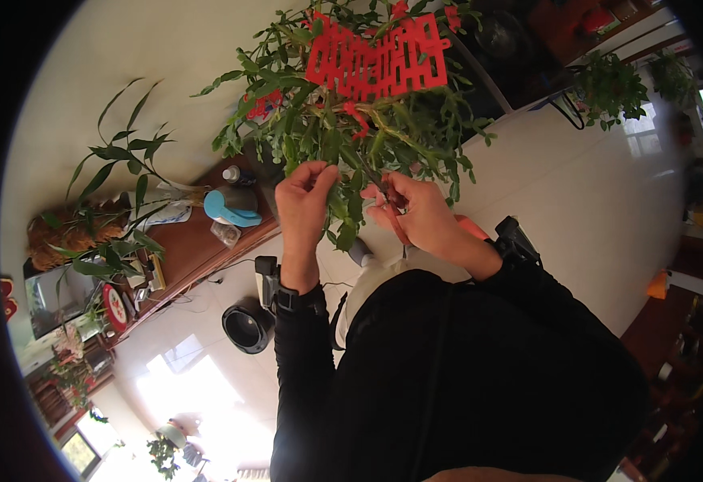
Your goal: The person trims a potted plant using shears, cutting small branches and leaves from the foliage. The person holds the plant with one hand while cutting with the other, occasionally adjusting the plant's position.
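Note:
A large Christmas cactus (pixel 291 90) with flat, drooping green segments spreads in front of me, and a red cut-out paper decoration (pixel 381 57) hangs on it. With thumb and forefinger together, my left hand (pixel 307 196) pinches a stem segment at the plant's lower edge. My right hand (pixel 415 208) holds a pair of scissors (pixel 392 218) with red handles. Their blades point up among the hanging segments, just right of my left hand. Leaves partly hide the blade tips, so I cannot tell whether they touch a stem.
At left, a wooden cabinet (pixel 189 247) carries a light-blue-topped jug (pixel 231 208), a small bottle (pixel 238 175) and a leafy bamboo-like plant (pixel 128 150). A black round bin (pixel 246 325) stands on the tiled floor (pixel 207 313). Another potted plant (pixel 610 87) is at the upper right.

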A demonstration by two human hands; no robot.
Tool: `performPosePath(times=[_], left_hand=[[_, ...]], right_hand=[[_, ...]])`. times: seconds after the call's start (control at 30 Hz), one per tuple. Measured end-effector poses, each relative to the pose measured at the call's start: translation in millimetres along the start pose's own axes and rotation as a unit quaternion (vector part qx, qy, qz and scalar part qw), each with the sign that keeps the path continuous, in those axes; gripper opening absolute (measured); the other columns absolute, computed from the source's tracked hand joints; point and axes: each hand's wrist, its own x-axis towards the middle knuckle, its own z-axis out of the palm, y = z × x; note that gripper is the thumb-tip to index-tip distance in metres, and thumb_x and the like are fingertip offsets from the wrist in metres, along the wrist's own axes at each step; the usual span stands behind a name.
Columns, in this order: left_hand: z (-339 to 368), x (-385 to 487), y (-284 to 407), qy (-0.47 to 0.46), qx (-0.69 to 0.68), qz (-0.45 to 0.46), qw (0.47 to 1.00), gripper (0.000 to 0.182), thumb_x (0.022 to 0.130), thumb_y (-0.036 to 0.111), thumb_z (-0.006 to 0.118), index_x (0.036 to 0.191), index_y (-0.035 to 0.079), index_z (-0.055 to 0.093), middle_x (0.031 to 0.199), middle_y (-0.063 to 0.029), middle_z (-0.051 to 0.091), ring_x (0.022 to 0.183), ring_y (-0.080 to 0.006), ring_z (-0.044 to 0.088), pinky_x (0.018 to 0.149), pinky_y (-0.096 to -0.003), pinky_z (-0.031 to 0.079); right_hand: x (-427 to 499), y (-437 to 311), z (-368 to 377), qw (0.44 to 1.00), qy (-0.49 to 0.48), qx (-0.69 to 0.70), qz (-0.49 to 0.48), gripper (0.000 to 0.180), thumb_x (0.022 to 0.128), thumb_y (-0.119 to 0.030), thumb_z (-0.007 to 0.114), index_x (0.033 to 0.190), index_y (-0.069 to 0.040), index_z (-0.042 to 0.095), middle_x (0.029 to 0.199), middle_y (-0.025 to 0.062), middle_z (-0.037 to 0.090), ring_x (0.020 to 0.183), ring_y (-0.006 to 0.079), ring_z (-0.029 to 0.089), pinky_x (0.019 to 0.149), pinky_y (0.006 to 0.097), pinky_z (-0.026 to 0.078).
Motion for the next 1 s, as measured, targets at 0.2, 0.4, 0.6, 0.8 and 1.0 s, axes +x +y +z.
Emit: performPosePath(times=[0.2, 0.4, 0.6, 0.8, 1.0], left_hand=[[-70, 7, 16, 0.059, -0.011, 0.008, 0.998, 0.013, 0.088, 0.011, 0.066, 0.089, -0.002, 0.067, 0.072, -0.0013, 0.063, 0.065, -0.0067, 0.053, 0.061, -0.0204, 0.04], [-100, 21, -9, 0.09, 0.011, -0.034, 0.995, 0.016, 0.087, 0.015, 0.068, 0.078, 0.002, 0.066, 0.07, -0.0007, 0.061, 0.063, -0.0068, 0.052, 0.059, -0.0218, 0.039], [-77, 12, -44, 0.046, -0.037, -0.07, 0.996, 0.012, 0.089, 0.014, 0.067, 0.086, 0.003, 0.066, 0.073, -0.001, 0.063, 0.064, -0.0067, 0.052, 0.06, -0.0217, 0.04], [-39, -12, -37, 0.05, -0.017, -0.07, 0.996, 0.013, 0.089, 0.012, 0.066, 0.095, 0.0, 0.067, 0.081, -0.0042, 0.068, 0.071, -0.0087, 0.058, 0.067, -0.0214, 0.044], [-11, -26, -25, 0.076, 0.067, -0.03, 0.994, 0.014, 0.091, 0.011, 0.065, 0.095, -0.002, 0.066, 0.083, -0.0049, 0.068, 0.075, -0.0088, 0.06, 0.07, -0.0208, 0.045]], right_hand=[[-15, 12, -28, 0.994, 0.016, 0.101, -0.025, 0.021, 0.081, -0.014, 0.075, 0.093, -0.002, 0.062, 0.062, -0.0013, 0.052, 0.053, 0.003, 0.045, 0.053, 0.0219, 0.037], [-30, 20, -71, 0.992, 0.066, 0.106, 0.019, 0.012, 0.085, -0.008, 0.071, 0.086, -0.002, 0.06, 0.073, -0.0006, 0.058, 0.062, 0.0028, 0.046, 0.058, 0.0203, 0.037], [-26, 36, -104, 0.988, 0.136, 0.072, -0.001, 0.011, 0.086, -0.008, 0.07, 0.086, -0.002, 0.06, 0.079, -0.0011, 0.06, 0.068, 0.0035, 0.048, 0.062, 0.0194, 0.039], [-16, 64, -114, 0.978, 0.162, 0.128, 0.024, 0.014, 0.084, -0.01, 0.072, 0.089, -0.002, 0.062, 0.067, -0.0035, 0.054, 0.06, 0.003, 0.045, 0.058, 0.0206, 0.038], [-11, 83, -120, 0.982, 0.126, 0.135, 0.035, 0.013, 0.085, -0.008, 0.071, 0.093, -0.002, 0.063, 0.079, -0.0008, 0.062, 0.069, 0.0036, 0.049, 0.066, 0.0212, 0.042]])
